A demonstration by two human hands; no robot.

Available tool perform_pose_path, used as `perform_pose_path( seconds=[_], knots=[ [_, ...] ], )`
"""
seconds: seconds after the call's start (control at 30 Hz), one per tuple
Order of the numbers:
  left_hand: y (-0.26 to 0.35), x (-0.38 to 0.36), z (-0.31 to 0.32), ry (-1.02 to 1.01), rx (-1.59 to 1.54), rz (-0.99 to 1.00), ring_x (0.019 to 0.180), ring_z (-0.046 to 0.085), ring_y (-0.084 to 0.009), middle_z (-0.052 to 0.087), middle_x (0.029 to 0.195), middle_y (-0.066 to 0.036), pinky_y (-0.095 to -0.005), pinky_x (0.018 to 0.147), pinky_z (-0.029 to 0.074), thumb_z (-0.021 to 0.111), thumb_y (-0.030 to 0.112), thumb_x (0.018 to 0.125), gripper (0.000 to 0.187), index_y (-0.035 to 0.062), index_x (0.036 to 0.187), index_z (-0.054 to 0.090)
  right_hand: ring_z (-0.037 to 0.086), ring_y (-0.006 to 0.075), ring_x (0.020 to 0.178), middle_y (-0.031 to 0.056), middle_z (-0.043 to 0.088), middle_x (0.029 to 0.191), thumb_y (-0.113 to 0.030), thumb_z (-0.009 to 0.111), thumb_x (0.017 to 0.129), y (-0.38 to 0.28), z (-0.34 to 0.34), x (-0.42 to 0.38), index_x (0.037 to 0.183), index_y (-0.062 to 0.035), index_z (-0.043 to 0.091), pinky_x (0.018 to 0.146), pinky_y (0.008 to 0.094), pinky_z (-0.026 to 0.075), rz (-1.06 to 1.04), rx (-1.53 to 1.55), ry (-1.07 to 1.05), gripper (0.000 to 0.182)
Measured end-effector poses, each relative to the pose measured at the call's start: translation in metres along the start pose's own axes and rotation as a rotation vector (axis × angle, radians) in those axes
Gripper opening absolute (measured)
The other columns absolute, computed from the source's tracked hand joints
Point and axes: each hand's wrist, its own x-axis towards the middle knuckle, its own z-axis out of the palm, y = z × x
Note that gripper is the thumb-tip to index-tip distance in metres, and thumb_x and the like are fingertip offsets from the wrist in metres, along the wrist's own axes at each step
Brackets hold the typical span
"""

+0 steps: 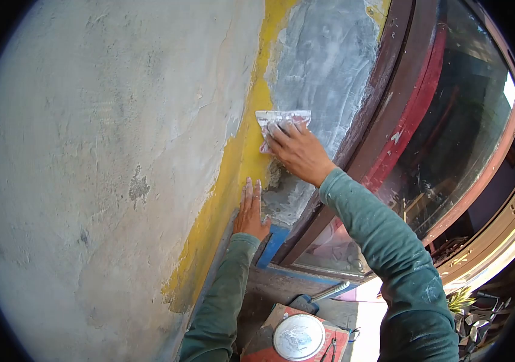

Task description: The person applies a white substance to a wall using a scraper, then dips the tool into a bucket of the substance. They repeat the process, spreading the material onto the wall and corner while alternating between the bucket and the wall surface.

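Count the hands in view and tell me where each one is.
2. The right hand grips a scraper at the wall; the left hand is lower, fingers pointing up along the yellow strip. No others show.

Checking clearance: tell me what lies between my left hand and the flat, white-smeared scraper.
Head view: only yellow painted wall, beside a rough patch.

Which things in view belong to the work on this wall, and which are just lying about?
In the work:
- scraper, in the right hand
- grey patch and yellow strip of wall
- probably the smeared white round tub or lid

Apparently lying about:
- pliers-like tool
- pale-handled tool, its use unclear
- leafy plant
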Motion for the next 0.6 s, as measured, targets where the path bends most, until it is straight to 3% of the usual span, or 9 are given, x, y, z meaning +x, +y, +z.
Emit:
perform_pose_path(
  seconds=[0.07,0.13,0.17,0.23,0.37,0.43,0.5,0.57,0.6],
  knots=[
    [-0.004,-0.003,-0.004,0.005,0.011,0.010,0.152,0.015,-0.0376,0.005,0.167,-0.015,-0.0446,0.120,0.028,0.072,0.007,0.078,0.105,0.0160,0.161,0.009,0.055,0.0235,0.103,0.0054,0.062,0.110,-0.018,0.058,0.088,-0.016,-0.006,-0.012,0.123,-0.0073,0.062,0.090,0.0400,0.045,-0.045,0.079,-0.017,0.037],
    [-0.010,0.001,-0.004,0.052,0.114,0.044,0.150,0.018,-0.0387,0.004,0.167,-0.015,-0.0452,0.117,0.035,0.076,0.009,0.076,0.107,0.0157,0.160,0.011,0.057,0.0226,0.100,0.0035,0.062,0.103,-0.018,0.058,0.090,-0.015,-0.028,-0.003,0.116,-0.0067,0.065,0.088,0.0395,0.045,-0.034,0.198,-0.280,0.030],
    [-0.009,0.004,-0.005,0.058,0.111,0.060,0.150,0.018,-0.0387,0.004,0.167,-0.015,-0.0452,0.117,0.035,0.076,0.009,0.076,0.107,0.0157,0.160,0.011,0.057,0.0227,0.099,0.0035,0.062,0.101,-0.017,0.058,0.090,0.002,-0.041,0.006,0.118,-0.0078,0.064,0.087,0.0394,0.046,0.004,0.144,-0.138,0.030],
    [-0.001,0.010,-0.010,0.009,0.002,0.002,0.152,0.015,-0.0374,0.005,0.167,-0.015,-0.0442,0.122,0.024,0.072,0.007,0.078,0.103,0.0148,0.160,0.010,0.058,0.0238,0.095,0.0047,0.062,0.097,-0.012,0.060,0.088,0.060,-0.082,0.042,0.119,-0.0123,0.064,0.082,0.0393,0.046,0.136,-0.001,0.158,0.031],
    [0.010,0.015,-0.016,0.040,-0.003,0.040,0.152,0.015,-0.0367,0.004,0.167,-0.014,-0.0441,0.120,0.027,0.071,0.006,0.078,0.103,0.0156,0.161,0.010,0.063,0.0277,0.095,0.0059,0.068,0.104,-0.015,0.062,0.091,0.185,-0.141,0.079,0.125,-0.0178,0.064,0.081,0.0415,0.050,0.464,-0.393,0.550,0.035],
    [0.011,0.017,-0.020,-0.003,0.010,0.016,0.152,0.015,-0.0364,0.004,0.167,-0.014,-0.0440,0.119,0.030,0.071,0.006,0.078,0.104,0.0161,0.161,0.008,0.062,0.0299,0.100,0.0068,0.067,0.112,-0.015,0.061,0.092,0.213,-0.138,0.079,0.124,-0.0139,0.063,0.085,0.0436,0.051,0.566,-0.392,0.513,0.032],
    [0.005,0.019,-0.018,0.002,0.042,0.028,0.151,0.016,-0.0365,0.004,0.167,-0.013,-0.0446,0.117,0.034,0.071,0.008,0.078,0.104,0.0168,0.161,0.009,0.064,0.0274,0.102,0.0057,0.069,0.109,-0.014,0.061,0.091,0.218,-0.120,0.071,0.122,-0.0181,0.066,0.082,0.0418,0.051,0.437,-0.430,0.439,0.032],
    [0.002,0.021,-0.018,0.010,0.072,0.040,0.151,0.018,-0.0366,0.004,0.167,-0.013,-0.0451,0.115,0.038,0.072,0.009,0.078,0.105,0.0174,0.161,0.009,0.063,0.0262,0.099,0.0045,0.068,0.106,-0.013,0.057,0.091,0.179,-0.107,0.059,0.120,-0.0169,0.066,0.084,0.0406,0.049,0.391,-0.372,0.280,0.031],
    [0.002,0.022,-0.019,-0.017,0.076,0.026,0.151,0.017,-0.0361,0.004,0.167,-0.012,-0.0452,0.116,0.037,0.073,0.010,0.078,0.105,0.0179,0.161,0.008,0.061,0.0256,0.098,0.0036,0.066,0.105,-0.012,0.057,0.090,0.153,-0.098,0.051,0.121,-0.0161,0.065,0.084,0.0401,0.049,0.326,-0.282,0.305,0.032]
  ],
)
